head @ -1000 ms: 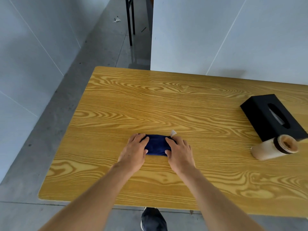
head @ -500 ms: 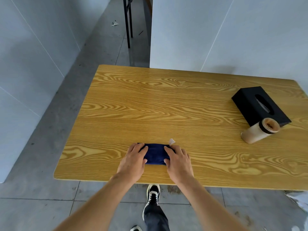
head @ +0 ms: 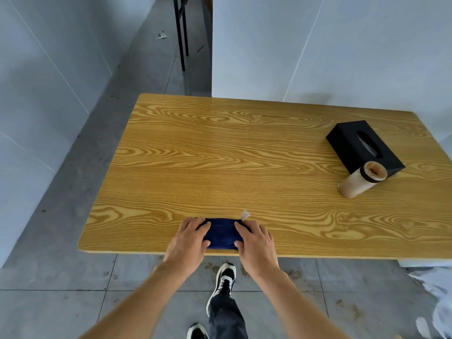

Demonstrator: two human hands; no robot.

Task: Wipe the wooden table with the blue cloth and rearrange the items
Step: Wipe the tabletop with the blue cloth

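Observation:
A folded dark blue cloth (head: pixel 221 233) with a small white tag lies on the wooden table (head: pixel 244 162), right at its near edge. My left hand (head: pixel 189 239) presses flat on the cloth's left end and my right hand (head: pixel 255 241) on its right end, fingers spread over it. At the table's right side a black tissue box (head: pixel 362 148) stands, with a beige lidded cup (head: pixel 362 182) just in front of it.
White wall panels stand behind the table and along the left. Black metal legs (head: pixel 182 37) rise on the grey floor beyond the far edge. My leg and shoes (head: pixel 225 280) are below the near edge. White material lies on the floor at lower right.
Both hands have drawn the cloth toward me across the table, from about mid-depth to the near edge. The view has pulled back, showing more floor and my feet.

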